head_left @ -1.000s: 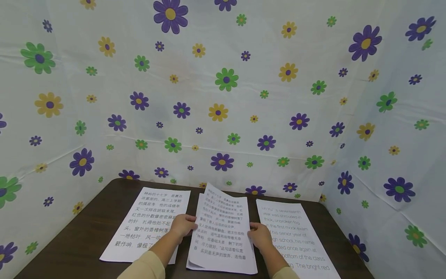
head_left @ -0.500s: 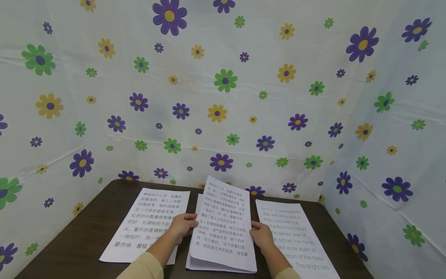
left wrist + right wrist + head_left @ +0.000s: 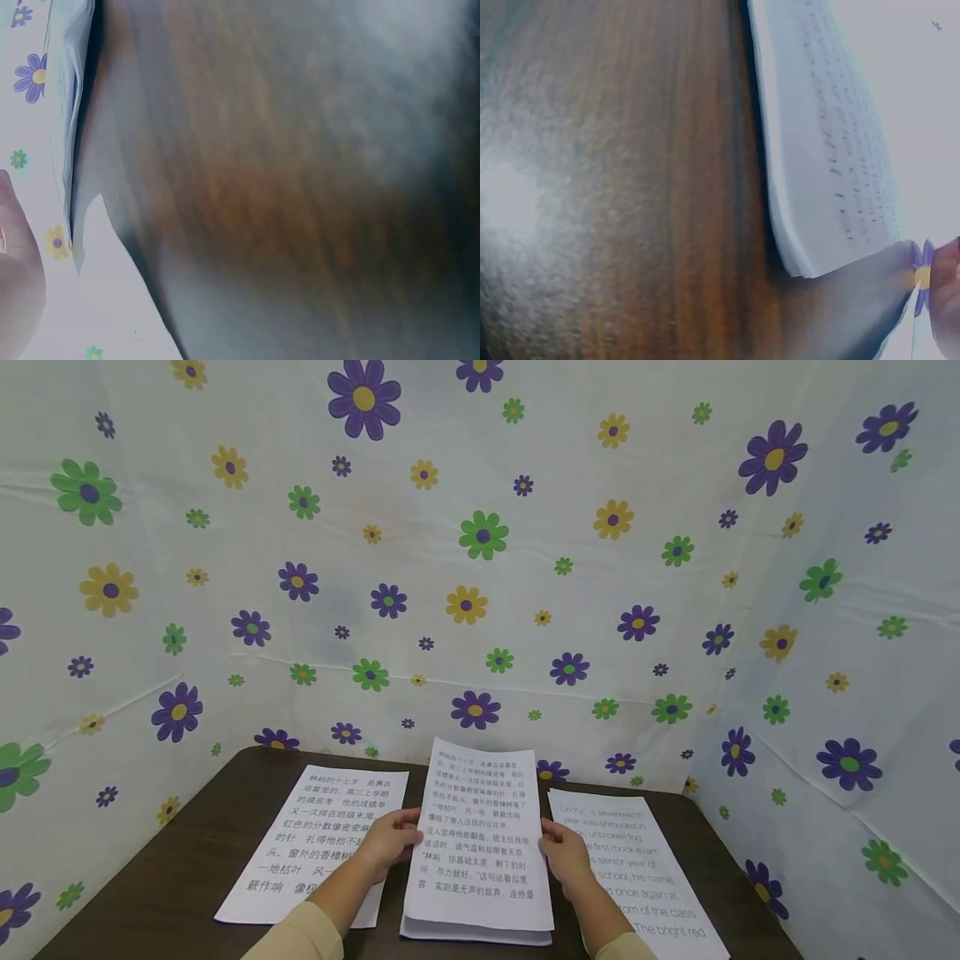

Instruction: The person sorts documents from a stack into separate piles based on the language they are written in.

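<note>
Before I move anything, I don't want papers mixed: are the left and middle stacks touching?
Apart. The head view shows dark table between the left stack and the middle stack, both above and below the left hand.

Your held pages (image 3: pixel 480 852) are smooth, matt paper, like the left pages (image 3: pixel 300 843) and the right pages (image 3: pixel 645 860). Your tabletop (image 3: pixel 630 187) is grained wood, glossy where light strikes it. The backdrop (image 3: pixel 420 547) facing you looks like creased, matt cloth; your sleeves (image 3: pixel 303 935) are matt cloth too.
</note>
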A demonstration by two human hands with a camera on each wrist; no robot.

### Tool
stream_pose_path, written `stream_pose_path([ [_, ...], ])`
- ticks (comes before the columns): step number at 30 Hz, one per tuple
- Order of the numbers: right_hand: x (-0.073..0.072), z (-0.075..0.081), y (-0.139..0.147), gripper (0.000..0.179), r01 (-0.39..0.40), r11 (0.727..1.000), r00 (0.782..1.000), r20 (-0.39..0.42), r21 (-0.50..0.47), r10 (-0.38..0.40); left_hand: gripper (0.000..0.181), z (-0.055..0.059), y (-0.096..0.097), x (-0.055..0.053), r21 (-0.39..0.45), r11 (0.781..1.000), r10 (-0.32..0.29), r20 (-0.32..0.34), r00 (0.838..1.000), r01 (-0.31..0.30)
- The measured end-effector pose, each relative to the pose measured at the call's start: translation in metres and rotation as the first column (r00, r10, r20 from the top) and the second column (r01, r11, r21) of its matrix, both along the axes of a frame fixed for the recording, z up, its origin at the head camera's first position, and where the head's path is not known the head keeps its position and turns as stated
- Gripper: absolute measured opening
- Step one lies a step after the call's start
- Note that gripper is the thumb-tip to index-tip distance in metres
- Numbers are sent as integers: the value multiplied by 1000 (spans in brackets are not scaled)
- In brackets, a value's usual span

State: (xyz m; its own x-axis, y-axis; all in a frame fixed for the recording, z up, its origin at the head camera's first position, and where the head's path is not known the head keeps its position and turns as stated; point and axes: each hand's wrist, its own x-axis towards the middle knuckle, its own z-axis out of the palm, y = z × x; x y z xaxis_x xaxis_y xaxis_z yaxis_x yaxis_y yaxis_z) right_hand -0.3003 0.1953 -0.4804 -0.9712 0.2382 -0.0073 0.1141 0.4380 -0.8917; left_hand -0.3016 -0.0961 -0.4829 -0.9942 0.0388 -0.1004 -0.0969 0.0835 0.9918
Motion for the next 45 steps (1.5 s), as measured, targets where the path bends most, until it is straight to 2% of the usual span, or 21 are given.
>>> stream_pose_path([
  [5, 1, 7, -3, 45, -11, 1000, 1000, -1, -26, 11, 60, 5, -4, 2, -20, 1000, 2, -30, 1000, -3],
  [9, 2, 11, -6, 45, -28, 999, 1000, -13, -39, 28, 63, 10, -8, 2, -5, 1000, 8, -45, 999, -9],
  [13, 3, 14, -10, 45, -45, 997, 999, -28, -56, 43, 63, 13, -11, 2, 21, 1000, 15, -45, 999, -14],
  [19, 3, 20, -20, 45, -69, 995, 997, -47, -77, 66, 61, 17, -20, 1, 4, 999, 43, -41, 998, -43],
  [30, 2, 25, -43, 46, -130, 985, 991, -56, -111, 124, 59, 21, -46, 6, -40, 996, 80, -52, 995, -82],
  [45, -1, 27, -80, 47, -180, 978, 983, -48, -102, 176, 56, 22, -84, 12, -80, 989, 117, -54, 992, -121],
])
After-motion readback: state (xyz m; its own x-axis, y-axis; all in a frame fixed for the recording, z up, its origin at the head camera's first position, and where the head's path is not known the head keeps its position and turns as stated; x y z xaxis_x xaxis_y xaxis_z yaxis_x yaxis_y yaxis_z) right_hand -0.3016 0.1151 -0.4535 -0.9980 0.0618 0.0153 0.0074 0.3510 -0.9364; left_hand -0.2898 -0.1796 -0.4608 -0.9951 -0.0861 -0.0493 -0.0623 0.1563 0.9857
